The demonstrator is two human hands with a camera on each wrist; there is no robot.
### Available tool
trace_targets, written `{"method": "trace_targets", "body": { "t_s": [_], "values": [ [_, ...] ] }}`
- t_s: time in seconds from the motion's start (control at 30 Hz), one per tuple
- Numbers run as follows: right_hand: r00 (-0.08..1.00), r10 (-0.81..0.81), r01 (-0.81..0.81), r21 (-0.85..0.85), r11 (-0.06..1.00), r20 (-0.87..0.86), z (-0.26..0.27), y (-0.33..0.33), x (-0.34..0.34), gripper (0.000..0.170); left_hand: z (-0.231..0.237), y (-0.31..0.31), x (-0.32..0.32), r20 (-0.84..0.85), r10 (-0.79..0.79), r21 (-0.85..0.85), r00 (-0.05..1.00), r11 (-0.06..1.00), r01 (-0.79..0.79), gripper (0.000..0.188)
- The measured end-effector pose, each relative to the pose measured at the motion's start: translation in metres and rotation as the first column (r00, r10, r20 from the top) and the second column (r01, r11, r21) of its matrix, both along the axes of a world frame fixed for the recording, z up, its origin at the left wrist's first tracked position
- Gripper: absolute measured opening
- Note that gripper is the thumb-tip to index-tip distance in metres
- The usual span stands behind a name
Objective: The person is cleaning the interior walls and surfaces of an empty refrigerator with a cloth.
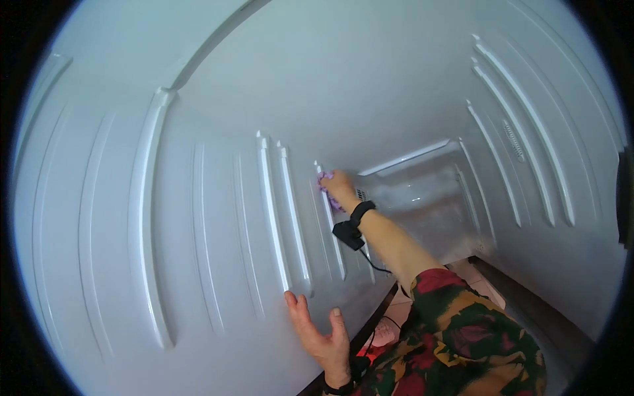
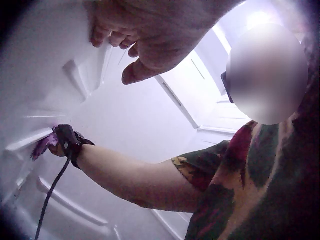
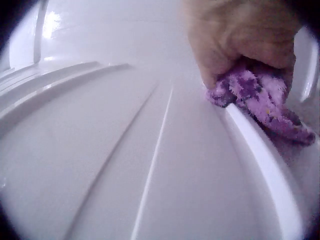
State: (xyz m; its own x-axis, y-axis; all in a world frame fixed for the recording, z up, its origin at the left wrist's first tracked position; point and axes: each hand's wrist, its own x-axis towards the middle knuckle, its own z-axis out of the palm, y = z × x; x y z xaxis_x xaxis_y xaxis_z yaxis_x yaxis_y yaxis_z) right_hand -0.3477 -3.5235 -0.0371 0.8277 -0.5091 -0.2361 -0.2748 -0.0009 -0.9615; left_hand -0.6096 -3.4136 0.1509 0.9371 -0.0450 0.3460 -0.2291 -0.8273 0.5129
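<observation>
My right hand [image 1: 341, 189] grips a bunched purple fluffy cloth [image 3: 257, 97] against the white inner wall of what looks like a refrigerator. In the right wrist view the cloth lies over the upper end of a raised white ridge [image 3: 265, 162], with the fingers curled into it and partly hidden. Lower down, my left hand [image 1: 323, 340] has its fingers extended and thumb spread, fingertips at the wall by the bottom of another ridge [image 1: 274, 214]. Nothing is held in it. Seen from the left wrist, the cloth [image 2: 44, 145] hangs partly below the right hand.
More long ridges [image 1: 522, 125] run along the opposite wall, beside a small slotted vent [image 1: 513, 140]. A recessed area [image 1: 422, 204] lies at the far end. A dark edge [image 1: 528, 297] borders the opening, with floor tiles [image 1: 479, 284] beyond. A black cable [image 2: 50, 195] trails from the right wrist.
</observation>
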Motion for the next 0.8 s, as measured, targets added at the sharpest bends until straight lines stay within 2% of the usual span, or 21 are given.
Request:
{"method": "trace_targets", "body": {
  "t_s": [0.07, 0.13, 0.2, 0.3, 0.37, 0.47, 0.5, 0.53, 0.57, 0.6, 0.63, 0.67, 0.7, 0.77, 0.8],
  "values": [
    [0.985, 0.145, -0.131, 0.132, 0.982, -0.098, 0.013, -0.022, 0.003, 0.03, 0.002, 0.0, 0.002, -0.038, 0.002, -0.004, 0.999, 1.0, -0.002, 0.057],
    [0.98, 0.157, -0.147, 0.091, 0.985, -0.123, 0.027, -0.033, 0.007, 0.028, -0.002, 0.004, 0.001, -0.015, -0.013, 0.007, 1.0, 1.0, 0.013, 0.057],
    [0.981, 0.185, -0.15, 0.404, 0.902, -0.049, 0.023, -0.034, 0.024, 0.027, -0.004, 0.006, 0.003, 0.032, -0.008, 0.026, 0.999, 1.0, 0.007, 0.057],
    [0.974, 0.223, -0.221, 0.292, 0.93, 0.027, 0.024, -0.03, 0.034, 0.025, 0.001, 0.006, 0.002, 0.011, -0.002, 0.029, 1.0, 1.0, 0.001, 0.058],
    [0.966, 0.205, -0.209, -0.006, 0.978, -0.158, 0.037, -0.032, 0.031, 0.022, 0.001, 0.006, 0.003, 0.011, -0.04, 0.039, 0.999, 0.998, 0.039, 0.058],
    [0.979, 0.146, -0.147, -0.002, 0.989, -0.143, 0.052, -0.029, 0.032, 0.02, -0.001, 0.007, 0.005, 0.041, -0.061, 0.012, 0.997, 0.998, 0.06, 0.058],
    [0.981, 0.149, -0.151, -0.008, 0.988, -0.122, 0.04, -0.025, 0.035, 0.02, 0.0, 0.007, 0.005, 0.063, -0.057, 0.011, 0.996, 0.998, 0.056, 0.058],
    [0.994, 0.061, -0.083, -0.265, 0.961, -0.091, 0.014, -0.019, 0.044, 0.021, 0.002, 0.006, 0.006, 0.059, -0.065, -0.01, 0.996, 0.998, 0.065, 0.058],
    [0.999, -0.026, 0.002, -0.499, 0.867, -0.041, 0.002, -0.014, 0.046, 0.021, 0.004, 0.007, 0.005, 0.052, -0.077, -0.029, 0.996, 0.996, 0.079, 0.058],
    [0.999, -0.032, 0.015, -0.499, 0.867, -0.025, 0.014, -0.014, 0.037, 0.021, 0.006, 0.007, 0.006, 0.068, -0.083, -0.028, 0.994, 0.996, 0.085, 0.058],
    [0.996, 0.047, -0.064, -0.268, 0.961, -0.07, 0.026, -0.018, 0.026, 0.021, 0.006, 0.007, 0.005, 0.054, -0.079, -0.038, 0.995, 0.996, 0.081, 0.058],
    [0.986, 0.138, -0.141, -0.024, 0.99, -0.095, 0.037, -0.022, 0.017, 0.021, 0.007, 0.007, 0.005, 0.038, -0.075, -0.053, 0.996, 0.996, 0.077, 0.058],
    [0.997, 0.063, -0.064, 0.024, 0.998, 0.053, 0.044, -0.02, 0.017, 0.018, 0.007, 0.007, 0.005, 0.052, -0.079, -0.067, 0.996, 0.994, 0.082, 0.058],
    [0.956, -0.073, 0.021, 0.18, 0.984, 0.285, 0.136, -0.023, -0.015, 0.016, 0.004, 0.007, 0.006, 0.058, -0.102, -0.11, 0.993, 0.988, 0.108, 0.057],
    [0.866, -0.111, -0.105, 0.395, 0.913, 0.487, 0.162, -0.017, -0.009, 0.016, 0.005, 0.007, 0.005, 0.058, -0.106, -0.118, 0.993, 0.987, 0.112, 0.057]
  ]
}}
